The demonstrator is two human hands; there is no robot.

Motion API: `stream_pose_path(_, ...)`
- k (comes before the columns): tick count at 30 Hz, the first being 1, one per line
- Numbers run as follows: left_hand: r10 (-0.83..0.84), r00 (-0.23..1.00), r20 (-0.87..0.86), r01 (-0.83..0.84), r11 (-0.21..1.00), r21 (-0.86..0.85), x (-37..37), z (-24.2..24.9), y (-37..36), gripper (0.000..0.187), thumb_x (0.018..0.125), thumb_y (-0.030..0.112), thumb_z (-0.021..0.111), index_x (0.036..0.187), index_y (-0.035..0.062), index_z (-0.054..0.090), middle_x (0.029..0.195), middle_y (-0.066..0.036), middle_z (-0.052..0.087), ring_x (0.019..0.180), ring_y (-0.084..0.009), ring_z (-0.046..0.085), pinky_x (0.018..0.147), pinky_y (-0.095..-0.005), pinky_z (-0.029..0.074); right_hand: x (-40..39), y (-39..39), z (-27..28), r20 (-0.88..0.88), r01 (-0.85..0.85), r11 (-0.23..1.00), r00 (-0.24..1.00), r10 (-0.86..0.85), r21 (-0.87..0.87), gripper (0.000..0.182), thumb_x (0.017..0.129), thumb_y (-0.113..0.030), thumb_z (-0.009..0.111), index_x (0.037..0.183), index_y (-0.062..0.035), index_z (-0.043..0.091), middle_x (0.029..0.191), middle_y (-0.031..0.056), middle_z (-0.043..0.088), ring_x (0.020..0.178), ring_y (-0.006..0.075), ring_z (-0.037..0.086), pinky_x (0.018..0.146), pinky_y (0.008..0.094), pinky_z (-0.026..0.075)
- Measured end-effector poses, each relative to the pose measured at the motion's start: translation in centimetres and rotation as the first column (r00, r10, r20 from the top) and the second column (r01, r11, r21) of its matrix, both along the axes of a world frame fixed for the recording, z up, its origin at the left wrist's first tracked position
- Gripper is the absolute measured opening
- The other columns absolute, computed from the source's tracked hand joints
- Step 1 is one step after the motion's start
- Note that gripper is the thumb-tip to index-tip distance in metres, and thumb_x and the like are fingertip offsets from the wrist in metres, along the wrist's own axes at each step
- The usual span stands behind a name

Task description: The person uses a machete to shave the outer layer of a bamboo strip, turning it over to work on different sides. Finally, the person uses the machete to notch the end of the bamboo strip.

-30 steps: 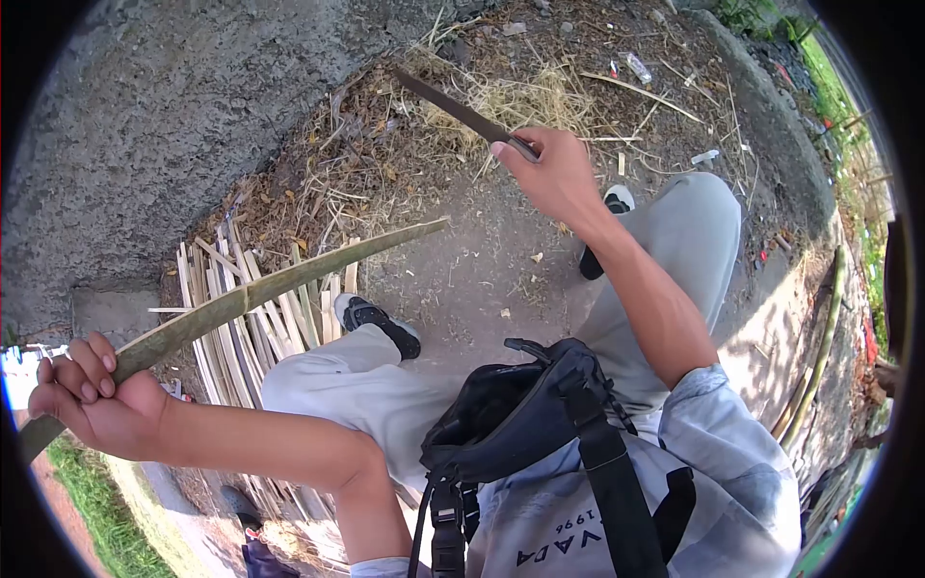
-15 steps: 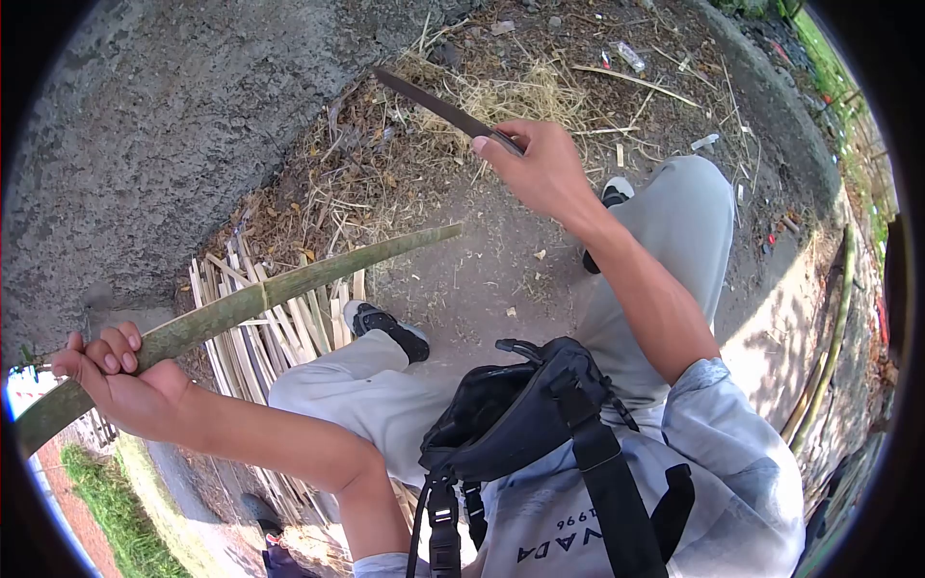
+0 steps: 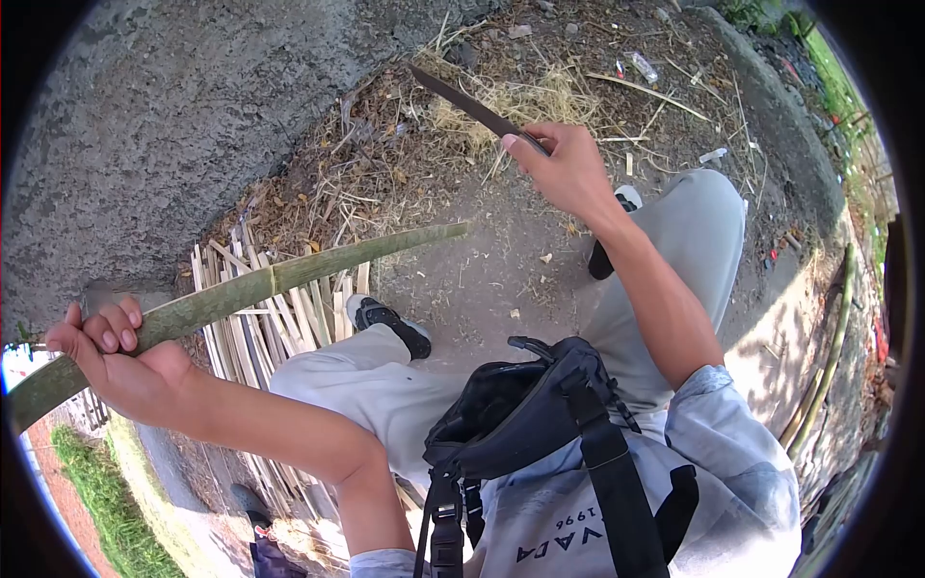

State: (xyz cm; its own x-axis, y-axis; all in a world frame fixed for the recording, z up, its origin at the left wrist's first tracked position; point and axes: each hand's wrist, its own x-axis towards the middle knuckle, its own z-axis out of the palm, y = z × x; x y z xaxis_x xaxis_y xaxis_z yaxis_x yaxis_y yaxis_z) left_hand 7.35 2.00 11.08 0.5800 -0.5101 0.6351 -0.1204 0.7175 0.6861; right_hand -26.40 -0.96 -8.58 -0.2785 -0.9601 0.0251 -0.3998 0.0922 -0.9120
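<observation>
A long green strip of split bamboo (image 3: pixel 318 263) runs from the left edge to the middle of the view, with a node ring partway along. My left hand (image 3: pixel 123 361) is closed round it near its left end, fingers over the top. My right hand (image 3: pixel 568 171) grips a dark-bladed knife (image 3: pixel 467 101) by its handle, which the fingers mostly hide. The blade points up and left, above the bamboo and apart from it. Below the bamboo's free end, my shoe (image 3: pixel 387 326) stands on the dirt.
Many pale split bamboo strips (image 3: pixel 289 313) lie in a pile behind my left arm. Straw and shavings (image 3: pixel 520 104) cover the ground ahead, beside a rough concrete slab (image 3: pixel 173 125). Bamboo poles (image 3: pixel 831 356) lie at the right. Another person's shoe (image 3: pixel 251 503) shows at lower left.
My right hand and the knife have shifted slightly right and down in the view. The left hand keeps its hold on the bamboo, which has barely moved.
</observation>
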Motion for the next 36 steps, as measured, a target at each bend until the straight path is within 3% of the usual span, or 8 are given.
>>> stream_pose_path(8, 0.047, 0.999, 0.014, -0.047, 0.999, 0.004, -1.0, 0.1, 0.2, 0.039, 0.092, 0.039, 0.059, 0.091, 0.0004, 0.053, 0.056, 0.003, 0.026, 0.05, -0.0075, 0.027, 0.054, -0.0256, 0.031, 0.1, 0.0, 0.0, -0.034, -0.03, 0.999, 0.999, 0.03, 0.02, 0.042, 0.082, -0.036, 0.067, 0.096, 0.0032, 0.071, 0.057, 0.0106, 0.058, 0.051, 0.0181, 0.055, 0.051, 0.0352, 0.041)
stream_pose_path(15, -0.068, 0.998, 0.009, 0.067, 0.997, 0.027, -0.4, -0.7, -0.4, 0.038, 0.09, 0.038, 0.062, 0.091, 0.0006, 0.053, 0.057, 0.003, 0.028, 0.052, -0.008, 0.029, 0.054, -0.0263, 0.031, 0.0, -0.1, -1.3, 0.013, -0.021, 0.999, 1.0, 0.021, 0.035, 0.045, 0.083, -0.038, 0.065, 0.098, 0.0036, 0.07, 0.055, 0.0076, 0.056, 0.049, 0.0161, 0.052, 0.048, 0.0343, 0.038)
stream_pose_path(21, -0.14, 0.99, 0.017, 0.135, 0.976, 0.171, -2.0, -2.1, -2.1, 0.042, 0.088, 0.038, 0.064, 0.096, -0.0022, 0.052, 0.058, 0.002, 0.029, 0.053, -0.0082, 0.031, 0.057, -0.0269, 0.033, 0.0, 0.0, -0.9, -0.007, -0.054, 0.999, 0.999, 0.054, 0.01, 0.05, 0.083, -0.041, 0.065, 0.102, 0.0045, 0.069, 0.056, 0.0053, 0.056, 0.048, 0.0129, 0.05, 0.046, 0.0317, 0.037)
stream_pose_path(24, -0.122, 0.992, 0.039, 0.116, 0.985, 0.125, -2.3, -2.2, -2.2, 0.044, 0.087, 0.039, 0.064, 0.096, -0.0023, 0.052, 0.058, 0.002, 0.03, 0.053, -0.0086, 0.031, 0.056, -0.0274, 0.033, 0.0, 0.1, -0.7, -0.023, -0.048, 0.998, 0.999, 0.049, 0.039, 0.049, 0.084, -0.041, 0.065, 0.103, 0.0045, 0.069, 0.057, 0.0053, 0.057, 0.049, 0.0129, 0.052, 0.047, 0.0305, 0.038)
stream_pose_path(25, -0.11, 0.993, 0.043, 0.104, 0.987, 0.125, -2.4, -2.2, -2.2, 0.043, 0.087, 0.039, 0.063, 0.095, -0.0022, 0.052, 0.057, 0.002, 0.03, 0.053, -0.0088, 0.031, 0.056, -0.0278, 0.033, 0.0, 0.1, -0.4, -0.01, -0.074, 0.995, 0.997, 0.075, 0.072, 0.049, 0.086, -0.038, 0.066, 0.108, 0.0056, 0.065, 0.066, 0.002, 0.061, 0.049, 0.0063, 0.051, 0.044, 0.0224, 0.037)
stream_pose_path(31, -0.131, 0.991, 0.035, 0.126, 0.984, 0.13, -2.0, -2.1, -2.6, 0.043, 0.087, 0.038, 0.065, 0.095, -0.0029, 0.054, 0.056, 0.003, 0.031, 0.052, -0.0091, 0.031, 0.054, -0.028, 0.034, -0.3, -0.3, -1.4, -0.075, -0.075, 0.996, 0.994, 0.079, 0.053, 0.047, 0.086, -0.037, 0.066, 0.107, 0.0055, 0.065, 0.065, 0.0015, 0.06, 0.049, 0.006, 0.05, 0.044, 0.0223, 0.036)
stream_pose_path(34, -0.123, 0.992, 0.035, 0.118, 0.985, 0.129, -1.8, -2.2, -2.7, 0.04, 0.09, 0.034, 0.064, 0.099, -0.0033, 0.053, 0.06, 0.001, 0.033, 0.056, -0.0094, 0.033, 0.057, -0.0281, 0.035, -0.2, -0.4, -1.8, -0.031, -0.058, 0.998, 0.998, 0.059, 0.016, 0.053, 0.081, -0.044, 0.067, 0.102, 0.0048, 0.069, 0.059, 0.0093, 0.059, 0.051, 0.016, 0.055, 0.051, 0.0328, 0.043)
stream_pose_path(36, -0.128, 0.991, 0.049, 0.12, 0.983, 0.141, -2.3, -2.1, -2.7, 0.037, 0.093, 0.031, 0.061, 0.103, -0.0035, 0.052, 0.065, 0.0, 0.036, 0.061, -0.0099, 0.035, 0.061, -0.0282, 0.036, 0.1, -0.1, -1.0, 0.016, -0.05, 0.996, 0.999, 0.049, 0.075, 0.047, 0.083, -0.039, 0.066, 0.099, 0.005, 0.069, 0.06, 0.0074, 0.06, 0.051, 0.0137, 0.054, 0.05, 0.032, 0.042)
